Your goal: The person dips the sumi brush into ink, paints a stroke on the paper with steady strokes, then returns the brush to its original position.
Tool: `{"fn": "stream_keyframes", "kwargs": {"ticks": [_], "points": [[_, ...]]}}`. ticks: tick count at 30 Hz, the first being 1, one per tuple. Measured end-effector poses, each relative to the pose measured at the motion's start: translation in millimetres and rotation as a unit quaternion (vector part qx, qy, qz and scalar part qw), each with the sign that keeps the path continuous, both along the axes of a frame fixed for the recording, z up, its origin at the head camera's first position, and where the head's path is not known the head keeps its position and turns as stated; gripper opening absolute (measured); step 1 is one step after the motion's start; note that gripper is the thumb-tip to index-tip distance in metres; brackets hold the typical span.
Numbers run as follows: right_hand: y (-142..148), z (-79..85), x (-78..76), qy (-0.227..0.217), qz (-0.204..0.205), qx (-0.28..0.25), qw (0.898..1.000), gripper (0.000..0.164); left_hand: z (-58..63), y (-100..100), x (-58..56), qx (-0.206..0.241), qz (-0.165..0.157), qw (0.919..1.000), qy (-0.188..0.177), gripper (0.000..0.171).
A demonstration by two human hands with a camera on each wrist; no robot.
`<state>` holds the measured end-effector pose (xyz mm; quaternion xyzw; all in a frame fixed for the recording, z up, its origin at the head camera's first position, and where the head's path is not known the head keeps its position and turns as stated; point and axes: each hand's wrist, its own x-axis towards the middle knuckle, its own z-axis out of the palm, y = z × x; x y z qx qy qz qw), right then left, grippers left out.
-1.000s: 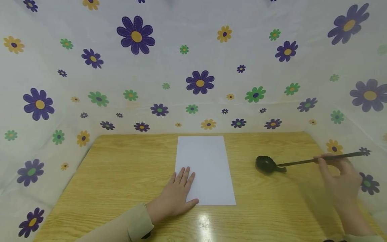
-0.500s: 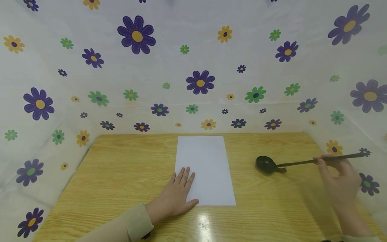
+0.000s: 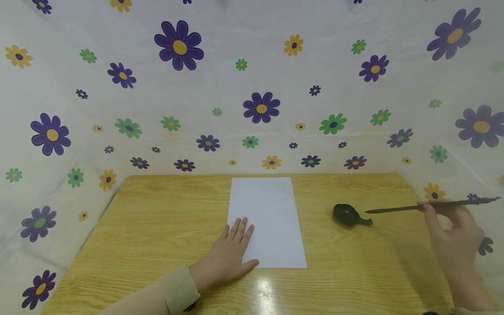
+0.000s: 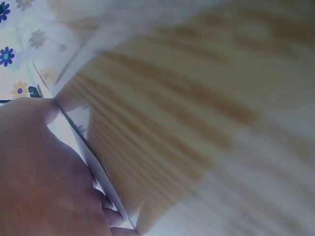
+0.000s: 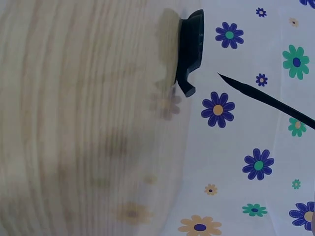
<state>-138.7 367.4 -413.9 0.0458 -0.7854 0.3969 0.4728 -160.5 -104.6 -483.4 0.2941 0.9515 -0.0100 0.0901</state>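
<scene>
My left hand lies flat with spread fingers on the left edge of a white sheet of paper. In the left wrist view the same hand sits along the edge of the sheet. Raised at the right, my right hand pinches a dark writing brush by its shaft. The brush points left, its pointed tip just right of a small black ink dish with a stubby stem. The right wrist view shows the brush apart from the dish, its tip clear of the stem.
Everything rests on a wood-grain table. A white cloth printed with flowers hangs behind the table and along both sides. The dish stands to the right of the paper, with bare wood between them.
My right hand has moved right, taking the brush tip from above the dish's stem to beside it. The left hand, paper and dish have stayed in place.
</scene>
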Motion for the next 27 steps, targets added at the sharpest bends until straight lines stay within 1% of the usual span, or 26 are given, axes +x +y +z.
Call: {"fn": "stream_keyframes", "kwargs": {"ticks": [1, 3, 4, 6, 9, 11, 12, 16, 20, 23, 27], "points": [[-1.4, 0.8, -0.6, 0.003, 0.008, -0.008, 1.0, 0.024, 0.0, 0.0, 0.0, 0.001, -0.001, 1.0, 0.0, 0.092], [-4.6, 2.0, -3.5, 0.017, 0.024, -0.023, 0.999, 0.014, 0.1, 0.0, 0.2, 0.001, -0.001, 1.0, -0.001, 0.092], [-5.9, 2.4, -5.2, 0.024, 0.035, -0.03, 0.999, 0.014, 0.3, 0.1, 0.3, 0.002, -0.001, 1.0, -0.001, 0.092], [-9.4, 3.1, -8.8, 0.04, 0.051, -0.045, 0.997, 0.02, 0.5, 0.1, 0.7, 0.001, 0.0, 1.0, -0.004, 0.092], [-15.2, 4.5, -13.6, 0.051, 0.069, -0.062, 0.994, 0.022, 0.3, 0.4, 0.4, 0.0, 0.001, 1.0, -0.005, 0.092], [-20.0, 5.7, -15.9, 0.051, 0.076, -0.076, 0.993, 0.021, 0.0, 0.4, 0.2, 0.002, 0.002, 1.0, -0.005, 0.092], [-22.3, 6.2, -17.1, 0.049, 0.077, -0.082, 0.992, 0.024, -0.3, 0.5, -0.2, 0.003, 0.002, 1.0, -0.006, 0.092], [-32.4, 7.0, -21.1, 0.043, 0.095, -0.113, 0.988, 0.019, -0.7, 0.1, -0.8, 0.009, 0.001, 0.9999, -0.006, 0.091], [-43.2, 7.8, -25.9, 0.053, 0.119, -0.137, 0.982, 0.015, -0.8, -0.2, -0.7, 0.009, 0.001, 0.9999, -0.008, 0.092], [-51.0, 9.3, -29.8, 0.062, 0.128, -0.137, 0.98, 0.014, -1.0, -0.5, -0.5, 0.006, 0.0, 0.9999, -0.009, 0.092], [-59.7, 10.7, -34.1, 0.055, 0.141, -0.143, 0.978, 0.013, -1.9, 0.0, -1.3, 0.003, -0.001, 1.0, -0.008, 0.092]]}}
